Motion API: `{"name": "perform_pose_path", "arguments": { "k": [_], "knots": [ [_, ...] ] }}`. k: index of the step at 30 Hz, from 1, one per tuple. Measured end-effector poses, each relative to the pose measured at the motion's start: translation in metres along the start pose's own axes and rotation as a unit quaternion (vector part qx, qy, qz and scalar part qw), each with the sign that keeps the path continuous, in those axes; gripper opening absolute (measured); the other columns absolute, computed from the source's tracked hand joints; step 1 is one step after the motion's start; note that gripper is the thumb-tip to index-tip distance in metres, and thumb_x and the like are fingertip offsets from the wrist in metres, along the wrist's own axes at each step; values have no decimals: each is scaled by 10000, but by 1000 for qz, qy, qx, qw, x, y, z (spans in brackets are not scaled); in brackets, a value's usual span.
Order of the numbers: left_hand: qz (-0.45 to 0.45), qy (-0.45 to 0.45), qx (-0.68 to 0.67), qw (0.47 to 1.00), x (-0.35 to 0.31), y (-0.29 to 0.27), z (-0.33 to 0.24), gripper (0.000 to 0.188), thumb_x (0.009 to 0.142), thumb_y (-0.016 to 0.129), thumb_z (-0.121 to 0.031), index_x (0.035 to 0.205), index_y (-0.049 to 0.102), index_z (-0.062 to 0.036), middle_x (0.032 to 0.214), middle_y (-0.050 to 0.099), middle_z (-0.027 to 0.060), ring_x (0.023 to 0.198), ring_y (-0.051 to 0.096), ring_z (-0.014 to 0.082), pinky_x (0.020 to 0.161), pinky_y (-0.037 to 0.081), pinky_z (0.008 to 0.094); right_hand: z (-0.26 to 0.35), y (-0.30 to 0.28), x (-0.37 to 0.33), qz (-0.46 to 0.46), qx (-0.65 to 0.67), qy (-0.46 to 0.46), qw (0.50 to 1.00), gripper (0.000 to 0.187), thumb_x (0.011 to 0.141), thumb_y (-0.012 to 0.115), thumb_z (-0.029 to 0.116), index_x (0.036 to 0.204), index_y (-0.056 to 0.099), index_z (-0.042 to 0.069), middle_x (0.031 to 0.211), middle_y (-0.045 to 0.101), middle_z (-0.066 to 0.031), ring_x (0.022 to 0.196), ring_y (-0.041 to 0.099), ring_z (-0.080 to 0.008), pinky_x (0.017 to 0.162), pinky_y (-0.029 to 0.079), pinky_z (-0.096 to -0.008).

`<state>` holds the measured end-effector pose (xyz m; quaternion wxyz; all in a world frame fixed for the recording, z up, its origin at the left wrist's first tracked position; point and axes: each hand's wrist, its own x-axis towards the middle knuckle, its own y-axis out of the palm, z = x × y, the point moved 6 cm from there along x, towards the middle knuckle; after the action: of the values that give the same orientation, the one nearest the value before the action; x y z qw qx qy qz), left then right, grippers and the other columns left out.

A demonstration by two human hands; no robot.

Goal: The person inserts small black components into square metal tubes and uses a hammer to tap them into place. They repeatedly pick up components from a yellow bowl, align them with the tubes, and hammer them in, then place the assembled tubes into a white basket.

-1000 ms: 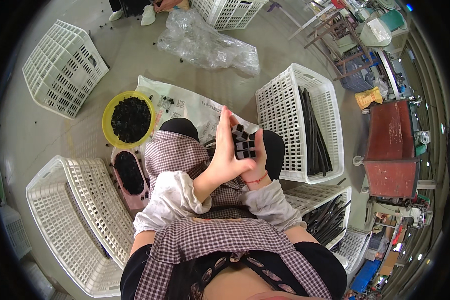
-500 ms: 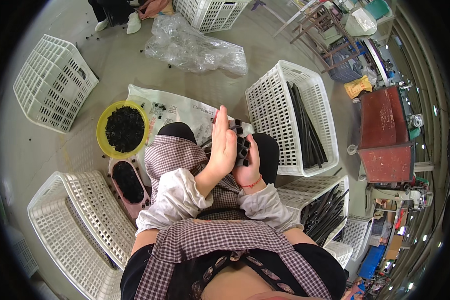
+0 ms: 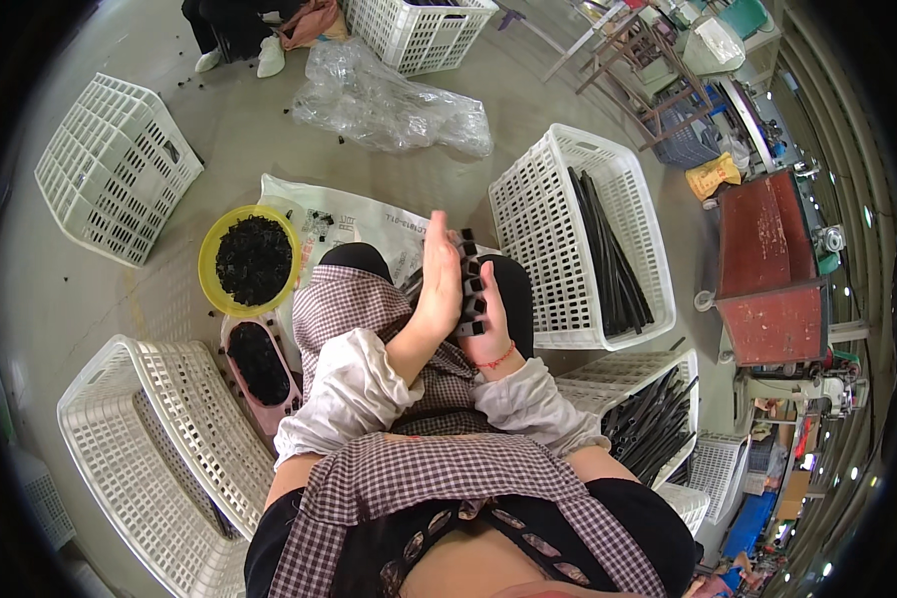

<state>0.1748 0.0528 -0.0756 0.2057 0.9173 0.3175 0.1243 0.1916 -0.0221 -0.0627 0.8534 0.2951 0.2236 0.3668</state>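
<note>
A bundle of black square tubes (image 3: 474,284) is pressed between my two palms above my lap. Several of their ends face up and to the right in an uneven row, and the rest of their length is mostly hidden. My left hand (image 3: 439,284) lies along the bundle's left side, its fingers straight and together. On the other side, my right hand (image 3: 490,327) supports the bundle with its thumb upright; its other fingers are hidden. Left of my knee stands a yellow bowl (image 3: 209,279) of small black pieces, next to a pink oval tray (image 3: 287,401) holding more black pieces.
A white crate (image 3: 528,224) with long black tubes stands at right, and another crate (image 3: 578,387) of tubes is nearer. Empty-looking crates (image 3: 120,164) stand at left. A printed white sack (image 3: 369,214) lies under the bowl. Clear plastic wrap (image 3: 389,105) lies ahead, near a seated person's shoes (image 3: 270,57).
The bundle has turned slightly between my palms, and its ends now line up more vertically. My right hand has shifted a little left. The whole view has moved slightly.
</note>
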Motion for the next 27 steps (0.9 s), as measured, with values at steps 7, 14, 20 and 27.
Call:
{"name": "perform_pose_path", "arguments": {
  "k": [7, 14, 20, 27],
  "knots": [
    [-4, 16, 39, 999, -6, 11, 9, 791, 986, 178, -598, 1455, 228, 37, 1484, 273, 195, 1388, 244, 281, 1138, 192, 375, 6, -15, -18, -129, -31, 94, 987, 498, 989, 424, 485, 1228, 561, 70, 1111, 622, -7, 980, 602, -104, 822, 480, -241],
    [-90, 51, 81, 991, -24, 19, -17, 605, 1032, 229, -431, 1311, 420, 71, 1304, 466, 215, 1215, 441, 322, 1057, 317, 380, 17, 13, -31, -58, 8, 55, 997, 511, 995, 399, 493, 1279, 536, 91, 1149, 618, -19, 1003, 601, -115, 858, 470, -260],
    [-60, 92, 161, 981, -25, 11, -8, 513, 1008, 331, -381, 1290, 426, 37, 1161, 529, 190, 1102, 481, 353, 992, 345, 409, 19, -6, -24, 5, -59, 68, 996, 494, 1043, 339, 344, 1425, 343, 31, 1367, 469, -57, 1235, 468, -145, 1018, 376, -290],
    [-17, 82, 246, 966, -28, 9, -6, 470, 986, 370, -305, 1308, 417, 34, 1303, 469, 218, 1154, 448, 372, 986, 328, 430, 58, 47, -30, 51, -618, -138, 772, 629, 968, 467, 129, 1482, 152, -51, 1557, 143, -220, 1423, 208, -330, 1142, 181, -409]
  ]
}}
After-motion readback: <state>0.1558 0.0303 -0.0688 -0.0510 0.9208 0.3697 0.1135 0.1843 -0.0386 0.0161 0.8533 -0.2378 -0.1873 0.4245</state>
